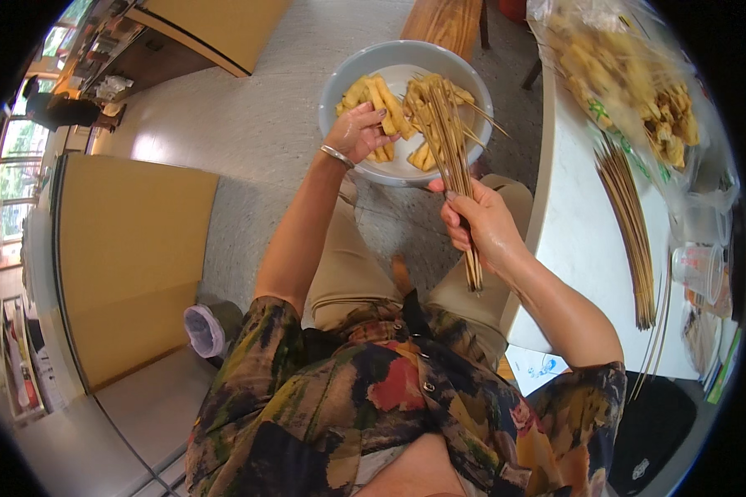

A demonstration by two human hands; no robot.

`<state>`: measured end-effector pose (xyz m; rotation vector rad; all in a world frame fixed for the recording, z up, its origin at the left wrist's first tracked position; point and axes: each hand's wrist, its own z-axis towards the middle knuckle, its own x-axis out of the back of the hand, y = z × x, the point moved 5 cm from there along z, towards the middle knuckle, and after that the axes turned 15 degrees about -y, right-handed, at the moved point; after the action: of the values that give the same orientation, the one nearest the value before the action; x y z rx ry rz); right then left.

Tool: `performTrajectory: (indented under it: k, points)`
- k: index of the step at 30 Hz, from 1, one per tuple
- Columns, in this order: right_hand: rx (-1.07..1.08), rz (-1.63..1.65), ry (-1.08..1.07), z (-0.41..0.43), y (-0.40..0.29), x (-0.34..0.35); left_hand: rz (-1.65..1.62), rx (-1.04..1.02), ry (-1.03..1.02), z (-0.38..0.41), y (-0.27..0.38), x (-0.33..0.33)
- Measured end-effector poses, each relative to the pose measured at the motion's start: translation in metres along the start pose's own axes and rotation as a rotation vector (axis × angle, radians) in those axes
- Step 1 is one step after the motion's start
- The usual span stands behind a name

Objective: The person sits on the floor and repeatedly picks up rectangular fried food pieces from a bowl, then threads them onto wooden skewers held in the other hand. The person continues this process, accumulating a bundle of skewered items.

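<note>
A grey plastic basin (330,77) stands before my knees, with yellow strips of food (426,158), perhaps fried tofu, heaped inside. Over its left side reaches my left hand (360,130), palm turned up, a silver bangle at the wrist. Its fingers are curled at one yellow strip (382,99), which lies between thumb and fingers. Thin wooden skewers (451,140) fill my right hand (482,217) as a thick bundle. Their upper ends fan out over the basin and cover part of the food. Several skewers in the basin stick out past its right rim.
To the right, a white table (578,248) holds a second skewer bundle (628,236), a clear plastic bag (634,81) of yellow food and plastic cups (696,270). Behind the basin is a wooden bench (441,25). A lined bin (205,329) stands left; a person (68,112) is farther off.
</note>
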<state>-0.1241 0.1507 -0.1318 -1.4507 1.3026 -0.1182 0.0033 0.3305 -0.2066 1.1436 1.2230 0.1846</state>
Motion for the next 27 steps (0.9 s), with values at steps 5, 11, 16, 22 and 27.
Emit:
performTrajectory:
  k: [5, 11, 16, 22, 27]
  points:
    - [0.007, -0.116, 0.006, -0.005, -0.003, -0.009, -0.104, -0.178, -0.148, -0.017, 0.026, -0.025]
    - [0.079, -0.179, -0.007, -0.006, -0.001, -0.006, -0.188, -0.255, -0.146, -0.024, 0.024, -0.02]
    - [0.149, -0.261, 0.032, -0.01, -0.007, -0.003, -0.198, -0.243, -0.145, -0.03, 0.024, -0.02]
    - [0.257, -0.427, 0.06, -0.007, -0.006, 0.004, -0.147, -0.248, -0.23, -0.038, 0.031, -0.024]
    - [0.223, -0.468, 0.02, -0.009, -0.01, 0.002, -0.15, -0.223, -0.249, -0.04, 0.031, -0.028]
